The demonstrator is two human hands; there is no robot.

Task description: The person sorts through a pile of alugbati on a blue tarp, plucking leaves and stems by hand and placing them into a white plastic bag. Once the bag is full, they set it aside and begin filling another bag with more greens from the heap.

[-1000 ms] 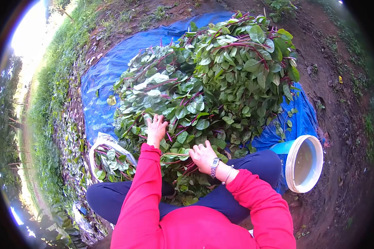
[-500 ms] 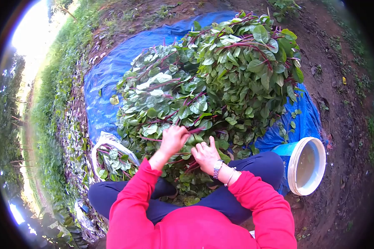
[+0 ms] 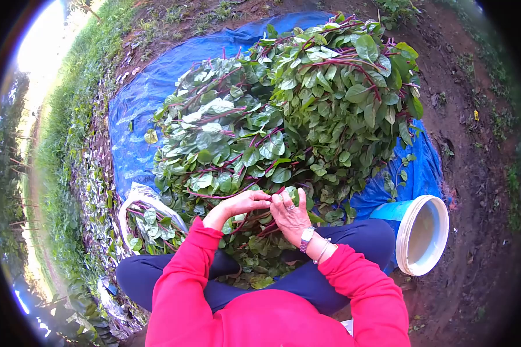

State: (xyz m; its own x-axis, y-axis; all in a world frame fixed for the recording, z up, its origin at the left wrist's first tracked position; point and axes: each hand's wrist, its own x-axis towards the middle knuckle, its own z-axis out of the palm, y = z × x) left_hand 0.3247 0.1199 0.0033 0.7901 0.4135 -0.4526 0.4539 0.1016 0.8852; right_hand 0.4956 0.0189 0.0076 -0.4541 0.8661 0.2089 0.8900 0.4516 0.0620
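One change: left hand [image 3: 240,205] has come back from the pile [image 3: 295,115] to right hand [image 3: 291,213].
Left hand: pinched on a red stem [image 3: 275,192].
Right hand: laid beside it, grip unclear.
Stem: between both hands, pile just beyond.

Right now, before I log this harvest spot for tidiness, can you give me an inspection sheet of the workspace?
Surface: blue tarp on soil.
Job's things: pile of red-stemmed greens on the tarp.
Clutter: white bag holding leaves, left; tipped bucket, right.
Hands: left hand pinches a red stem; right hand rests on stems, grip hidden.
Cables: nothing seen.
Surroundings: grass strip along the left.
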